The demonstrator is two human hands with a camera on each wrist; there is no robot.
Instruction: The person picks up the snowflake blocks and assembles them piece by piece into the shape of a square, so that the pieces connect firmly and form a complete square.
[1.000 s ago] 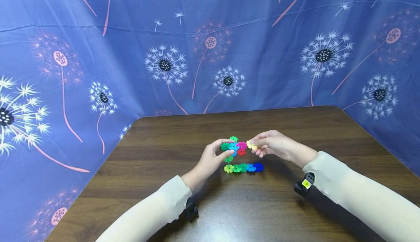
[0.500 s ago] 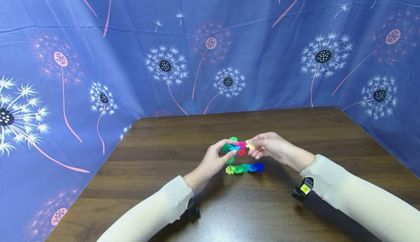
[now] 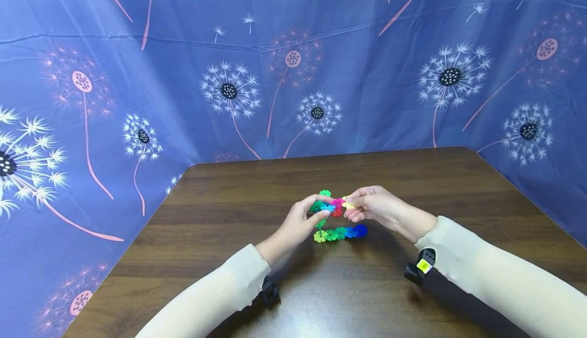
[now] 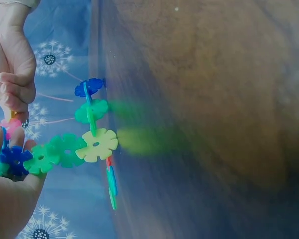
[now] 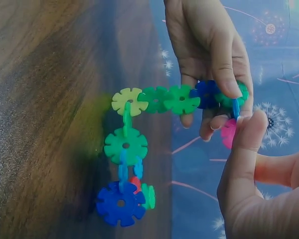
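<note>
A structure of interlocking plastic flower discs stands on the table, with a low row from a yellow-green disc [image 3: 320,236] to a dark blue disc [image 3: 361,231]. In the right wrist view a column of green discs [image 5: 182,99] rises from that row. My left hand [image 3: 293,226] pinches the column's top by a light blue disc [image 3: 327,207], thumb in front. A pink disc [image 3: 337,203] sticks out beside it, above a red disc [image 3: 337,212]. Between thumb and fingers my right hand [image 3: 378,208] pinches a pale yellow disc [image 3: 348,203], its edge right at the pink one.
The brown wooden table [image 3: 220,210] reaches back to a blue curtain [image 3: 275,98] with dandelion prints. Black wrist cameras hang under both sleeves, such as the right wrist camera [image 3: 415,273]. Another green disc [image 3: 325,193] shows behind the left fingers.
My right hand has moved slightly left, bringing the pale yellow disc up against the pink disc. The left hand keeps its pinch almost in place.
</note>
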